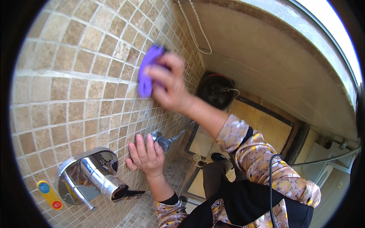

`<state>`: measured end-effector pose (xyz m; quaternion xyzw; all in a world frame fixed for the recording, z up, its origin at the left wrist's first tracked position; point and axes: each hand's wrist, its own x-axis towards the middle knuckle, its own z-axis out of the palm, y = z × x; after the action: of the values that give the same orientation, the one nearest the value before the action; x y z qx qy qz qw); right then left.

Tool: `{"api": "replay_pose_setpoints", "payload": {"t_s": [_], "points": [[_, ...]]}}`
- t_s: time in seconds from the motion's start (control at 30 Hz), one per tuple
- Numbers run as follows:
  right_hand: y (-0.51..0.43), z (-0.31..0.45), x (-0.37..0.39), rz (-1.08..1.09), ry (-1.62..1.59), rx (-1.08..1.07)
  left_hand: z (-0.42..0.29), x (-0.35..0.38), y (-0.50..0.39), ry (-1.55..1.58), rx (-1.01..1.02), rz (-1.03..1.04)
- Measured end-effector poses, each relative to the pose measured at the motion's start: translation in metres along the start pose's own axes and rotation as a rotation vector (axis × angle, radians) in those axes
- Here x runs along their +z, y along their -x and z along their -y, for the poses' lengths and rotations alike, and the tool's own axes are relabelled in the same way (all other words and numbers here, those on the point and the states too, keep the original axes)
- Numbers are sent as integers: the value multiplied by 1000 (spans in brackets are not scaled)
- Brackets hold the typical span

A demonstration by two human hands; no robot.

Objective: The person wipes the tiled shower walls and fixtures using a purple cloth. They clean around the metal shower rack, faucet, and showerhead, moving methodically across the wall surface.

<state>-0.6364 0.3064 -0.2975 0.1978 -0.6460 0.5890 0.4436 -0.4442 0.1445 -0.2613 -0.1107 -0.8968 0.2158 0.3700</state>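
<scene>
My right hand (169, 81), blurred, grips a folded purple cloth (148, 71) and presses it to the tiled wall (94, 88). A dark edge shows behind the cloth. Lower down, my left hand (146, 156) lies with its palm towards the same wall, fingers spread and nothing held. Right beside its fingertips is a chrome hose fitting (163, 142); whether they touch, I cannot tell. Below and left of that hand, a chrome shower mixer (99, 173) with a lever is mounted on the wall.
A yellow hot-and-cold sticker (50, 195) is beside the mixer. A dark bucket (216, 91) with a shower hose end in it stands in the far corner. A beaded blind cord (199, 28) hangs above. The floor has a drain cover (196, 157). A white washbasin (320, 155) is at right.
</scene>
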Motion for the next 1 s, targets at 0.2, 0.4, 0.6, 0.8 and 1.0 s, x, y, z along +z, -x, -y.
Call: {"api": "replay_pose_setpoints", "payload": {"t_s": [0.2,0.4,0.6,0.8,1.0], "points": [[-39,-58,-16,-172,30,143,-2,16,8,13,-25,-128],[30,9,10,63,-81,-277,0,26,10,-28,28,-280],[9,-35,2,153,-25,-489,-7,31,2,-142,-29,-317],[-17,-104,-7,-218,43,-181,-11,35,3,-198,-105,-306],[60,-27,2,95,-78,-627,-10,28,-4,-105,-39,-313]]}}
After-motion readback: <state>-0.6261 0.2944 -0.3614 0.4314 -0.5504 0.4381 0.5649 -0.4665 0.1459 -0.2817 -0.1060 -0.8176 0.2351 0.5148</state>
